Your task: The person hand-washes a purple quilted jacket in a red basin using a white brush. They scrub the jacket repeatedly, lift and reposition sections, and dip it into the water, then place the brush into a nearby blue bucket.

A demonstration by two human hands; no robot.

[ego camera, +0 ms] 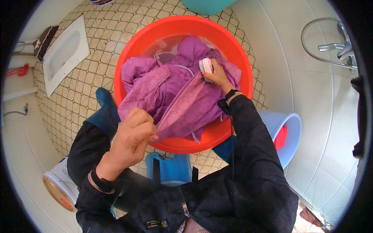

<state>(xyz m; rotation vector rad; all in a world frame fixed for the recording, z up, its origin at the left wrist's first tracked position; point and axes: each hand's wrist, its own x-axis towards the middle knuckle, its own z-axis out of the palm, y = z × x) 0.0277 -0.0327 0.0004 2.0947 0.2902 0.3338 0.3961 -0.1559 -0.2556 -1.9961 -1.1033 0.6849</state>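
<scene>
A wet purple quilted garment or cover (174, 93) with white piping lies heaped in a large red plastic basin (183, 147) that holds some water. At the near left of the basin, my left hand (131, 139) is closed on an edge of the fabric and holds it raised. My right hand (217, 75), over the right part of the heap, grips a pale pink scrub brush (207, 65). The brush is at the far end of a lighter pink strip of the cloth, its bristle side towards the left.
A squat toilet (62, 55) is set in the tiled floor at left. Right of the basin lies a light-blue bucket (295, 128) with red cloth inside. A blue plastic stool or tub (172, 169) and a white bucket (58, 177) are near my legs. A shower tap (344, 48) is on the right wall.
</scene>
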